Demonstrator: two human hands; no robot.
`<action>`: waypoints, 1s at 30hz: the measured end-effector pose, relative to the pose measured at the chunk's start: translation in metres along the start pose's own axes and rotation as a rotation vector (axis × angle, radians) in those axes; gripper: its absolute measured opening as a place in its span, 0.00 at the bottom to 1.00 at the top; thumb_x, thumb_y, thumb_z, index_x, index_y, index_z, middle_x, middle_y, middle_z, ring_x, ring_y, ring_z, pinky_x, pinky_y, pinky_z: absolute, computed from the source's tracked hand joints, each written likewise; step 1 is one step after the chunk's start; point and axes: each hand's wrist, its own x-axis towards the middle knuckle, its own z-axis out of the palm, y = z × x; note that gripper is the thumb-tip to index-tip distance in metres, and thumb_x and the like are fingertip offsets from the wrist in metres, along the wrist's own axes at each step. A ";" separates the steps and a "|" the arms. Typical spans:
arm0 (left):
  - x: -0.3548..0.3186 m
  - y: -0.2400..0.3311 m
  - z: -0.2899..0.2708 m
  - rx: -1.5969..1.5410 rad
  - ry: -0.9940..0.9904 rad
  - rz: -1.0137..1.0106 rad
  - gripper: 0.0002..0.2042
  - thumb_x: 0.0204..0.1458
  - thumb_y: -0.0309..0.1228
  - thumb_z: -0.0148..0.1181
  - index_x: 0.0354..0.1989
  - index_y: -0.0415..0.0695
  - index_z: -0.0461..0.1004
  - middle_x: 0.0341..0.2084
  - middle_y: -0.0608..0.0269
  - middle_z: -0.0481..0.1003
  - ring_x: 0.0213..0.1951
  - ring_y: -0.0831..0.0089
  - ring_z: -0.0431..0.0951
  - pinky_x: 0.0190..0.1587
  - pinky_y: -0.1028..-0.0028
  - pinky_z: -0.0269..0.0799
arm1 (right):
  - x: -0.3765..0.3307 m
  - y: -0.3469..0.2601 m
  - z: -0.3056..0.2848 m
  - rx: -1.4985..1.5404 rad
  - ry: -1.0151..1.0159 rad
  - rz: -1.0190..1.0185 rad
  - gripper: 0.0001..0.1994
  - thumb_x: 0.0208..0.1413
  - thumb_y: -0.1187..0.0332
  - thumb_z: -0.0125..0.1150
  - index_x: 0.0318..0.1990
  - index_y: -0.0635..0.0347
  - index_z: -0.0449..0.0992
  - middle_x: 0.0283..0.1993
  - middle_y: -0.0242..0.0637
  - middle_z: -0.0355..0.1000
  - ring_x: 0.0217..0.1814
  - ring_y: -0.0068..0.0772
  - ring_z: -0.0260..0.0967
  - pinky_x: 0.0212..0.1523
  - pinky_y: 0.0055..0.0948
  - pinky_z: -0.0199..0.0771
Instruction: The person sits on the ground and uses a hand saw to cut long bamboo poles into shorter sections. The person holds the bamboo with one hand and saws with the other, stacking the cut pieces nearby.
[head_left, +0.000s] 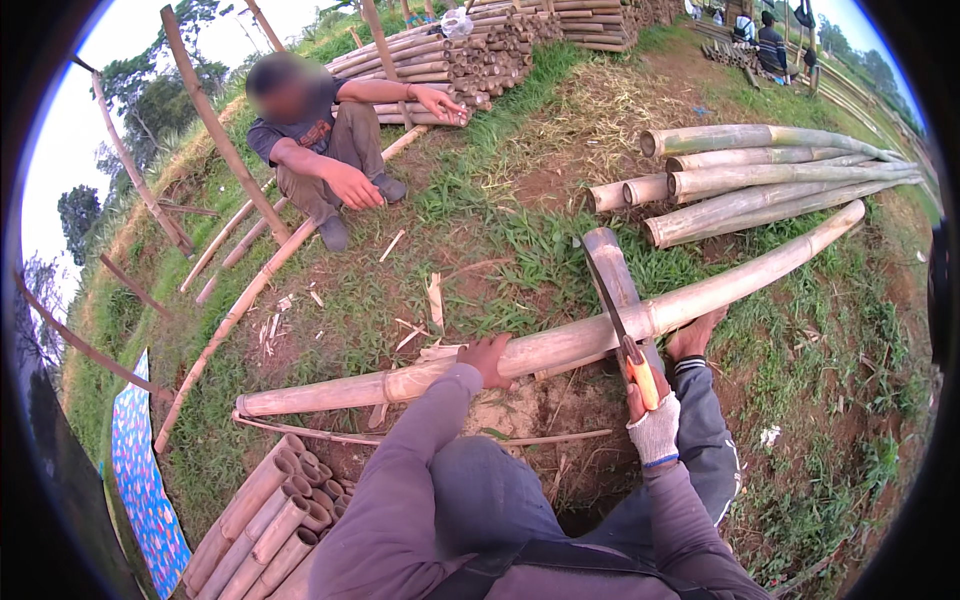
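A long pale bamboo pole (pixel 560 345) lies across in front of me, its cut end at the left and its far end rising to the right. My left hand (pixel 487 360) is wrapped over the pole near its middle. In a white knitted glove with bare fingertips, my right hand (pixel 652 415) grips the orange handle of a hand saw (pixel 610 300). The saw's dark blade lies across the pole, close to a node. Under the pole there is a thick bamboo piece (pixel 612 262) that props it. My bare foot (pixel 697 335) is beside the pole, right of the saw.
Several bamboo poles (pixel 780 180) lie at the far right. Short cut lengths (pixel 265 510) are piled at the lower left, near a blue patterned sheet (pixel 143 480). A person (pixel 320 150) sits at the upper left. Behind is a large bamboo stack (pixel 450 65).
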 end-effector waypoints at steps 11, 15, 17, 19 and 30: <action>0.003 -0.003 0.013 0.008 0.043 -0.043 0.56 0.39 0.57 0.83 0.80 0.59 0.60 0.68 0.51 0.73 0.72 0.47 0.71 0.71 0.43 0.65 | -0.002 0.000 0.005 0.021 0.003 0.023 0.21 0.68 0.71 0.65 0.65 0.66 0.75 0.57 0.53 0.80 0.59 0.55 0.80 0.60 0.43 0.79; 0.000 -0.003 0.010 -0.001 0.038 -0.060 0.56 0.39 0.57 0.83 0.80 0.60 0.60 0.69 0.51 0.73 0.72 0.47 0.71 0.71 0.44 0.65 | -0.001 -0.005 0.006 0.023 -0.010 0.025 0.21 0.68 0.71 0.65 0.66 0.66 0.75 0.58 0.53 0.80 0.59 0.54 0.80 0.60 0.43 0.79; -0.002 -0.006 0.010 -0.010 0.044 -0.062 0.56 0.40 0.56 0.83 0.80 0.60 0.60 0.70 0.51 0.72 0.73 0.48 0.71 0.72 0.43 0.64 | 0.000 -0.007 0.007 -0.001 -0.026 0.009 0.21 0.68 0.71 0.65 0.66 0.66 0.75 0.57 0.53 0.80 0.58 0.54 0.80 0.59 0.42 0.79; -0.001 -0.009 0.011 -0.015 0.051 -0.058 0.55 0.40 0.55 0.84 0.79 0.59 0.61 0.71 0.52 0.72 0.73 0.49 0.71 0.73 0.42 0.62 | 0.000 -0.007 0.008 -0.008 -0.023 0.003 0.21 0.68 0.70 0.65 0.66 0.66 0.75 0.57 0.53 0.80 0.57 0.53 0.81 0.59 0.42 0.79; 0.012 -0.010 0.022 -0.039 0.102 -0.028 0.56 0.34 0.53 0.86 0.76 0.59 0.63 0.66 0.52 0.75 0.65 0.50 0.78 0.67 0.49 0.74 | -0.010 0.021 0.008 -0.143 -0.086 0.168 0.24 0.68 0.57 0.69 0.67 0.56 0.76 0.48 0.49 0.82 0.43 0.54 0.81 0.43 0.43 0.80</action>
